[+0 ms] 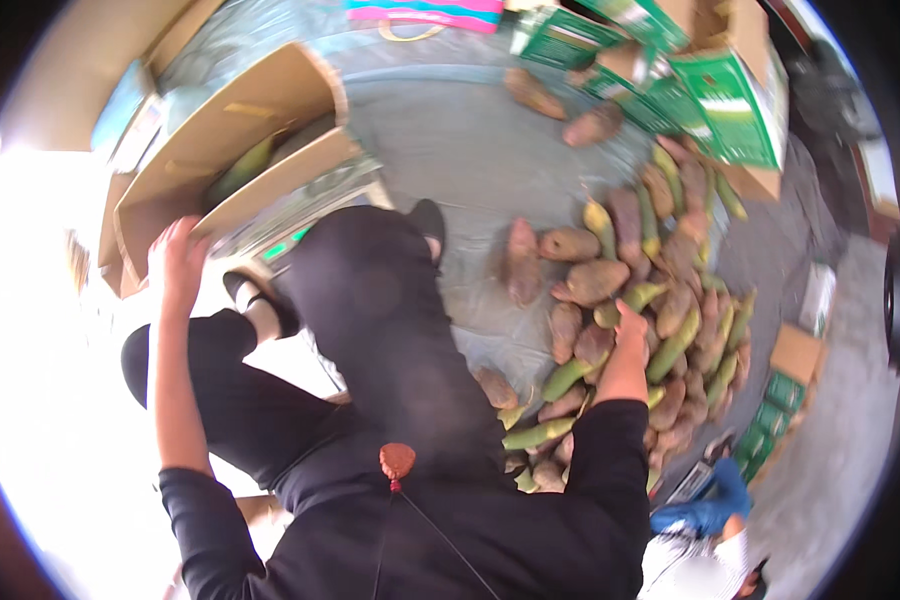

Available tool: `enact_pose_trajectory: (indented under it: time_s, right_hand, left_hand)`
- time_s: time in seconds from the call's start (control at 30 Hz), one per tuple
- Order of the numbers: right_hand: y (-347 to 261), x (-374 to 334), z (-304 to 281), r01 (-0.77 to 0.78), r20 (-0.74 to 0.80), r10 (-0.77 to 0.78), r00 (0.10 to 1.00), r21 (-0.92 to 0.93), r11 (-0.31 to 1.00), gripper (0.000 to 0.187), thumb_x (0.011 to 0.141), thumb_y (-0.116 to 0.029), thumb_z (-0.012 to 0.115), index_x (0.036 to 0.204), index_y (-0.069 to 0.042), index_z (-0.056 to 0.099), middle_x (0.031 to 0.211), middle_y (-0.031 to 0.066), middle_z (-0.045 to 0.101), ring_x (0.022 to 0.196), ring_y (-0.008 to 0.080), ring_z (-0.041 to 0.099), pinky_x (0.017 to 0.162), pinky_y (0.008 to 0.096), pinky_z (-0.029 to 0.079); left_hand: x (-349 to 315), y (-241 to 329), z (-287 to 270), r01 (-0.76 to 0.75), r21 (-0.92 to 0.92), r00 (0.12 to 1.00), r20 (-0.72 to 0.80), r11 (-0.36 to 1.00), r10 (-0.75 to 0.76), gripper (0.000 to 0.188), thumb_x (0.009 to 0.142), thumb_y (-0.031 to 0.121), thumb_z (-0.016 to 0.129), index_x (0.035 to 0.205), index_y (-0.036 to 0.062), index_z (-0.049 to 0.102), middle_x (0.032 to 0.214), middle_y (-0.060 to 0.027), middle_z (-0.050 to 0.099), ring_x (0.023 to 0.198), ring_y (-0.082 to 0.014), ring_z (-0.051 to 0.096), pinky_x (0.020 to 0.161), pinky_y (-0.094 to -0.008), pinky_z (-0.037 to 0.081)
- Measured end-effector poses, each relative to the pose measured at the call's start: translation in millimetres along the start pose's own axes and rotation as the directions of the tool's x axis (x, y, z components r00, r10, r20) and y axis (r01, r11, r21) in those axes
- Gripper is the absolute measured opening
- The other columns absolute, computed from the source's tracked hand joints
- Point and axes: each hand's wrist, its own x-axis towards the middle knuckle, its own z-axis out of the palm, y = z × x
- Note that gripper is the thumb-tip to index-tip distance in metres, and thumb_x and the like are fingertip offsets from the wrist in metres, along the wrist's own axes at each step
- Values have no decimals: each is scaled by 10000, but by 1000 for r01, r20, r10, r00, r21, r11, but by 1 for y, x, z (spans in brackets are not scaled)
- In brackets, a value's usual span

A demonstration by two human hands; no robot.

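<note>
The fingers of your right hand (630,335) reach onto a heap of brown, rounded and green, tapered vegetables (595,282); whether they pinch one cannot be told. Left of the heap, your left hand (177,262) lays its fingers, close together, on the edge of an open brown cardboard box (282,190) containing a long green vegetable (242,170); its grip is unclear. Beyond the heap stand green-and-white cardboard cartons (725,105).

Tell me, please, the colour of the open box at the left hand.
The open box at the left hand is brown, best seen in the head view.
</note>
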Motion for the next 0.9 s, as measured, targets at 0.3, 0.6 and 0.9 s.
enact_pose_trajectory:
  time_s: [0.3,0.6,0.9]
  right_hand:
    - [-1,-67,-10,-340,275,265,924,271,901,455,633,-371,787,914,-106,548,838,29,484,702,157,462,588,266,396]
    - [-11,-158,-12,-20,436,-194,878,441,897,240,707,-280,759,762,-186,545,626,-65,447,529,105,428,514,266,358]
    - [-195,-378,-1,683,448,-852,272,534,499,574,703,-37,672,1236,47,475,1145,91,567,1053,176,539,929,313,412]
  left_hand:
    - [-10,-11,-7,27,9,1000,11,1000,-27,249,792,153,633,1017,56,590,988,-113,611,1024,-298,549,930,-413,376]
    - [-12,-12,-22,29,-59,999,45,998,-27,324,741,108,669,1051,60,584,963,-117,597,1008,-307,545,929,-422,381]
    - [-17,-9,-37,61,-81,988,143,995,-49,271,766,92,644,1032,54,608,967,-112,618,1008,-292,558,933,-415,382]
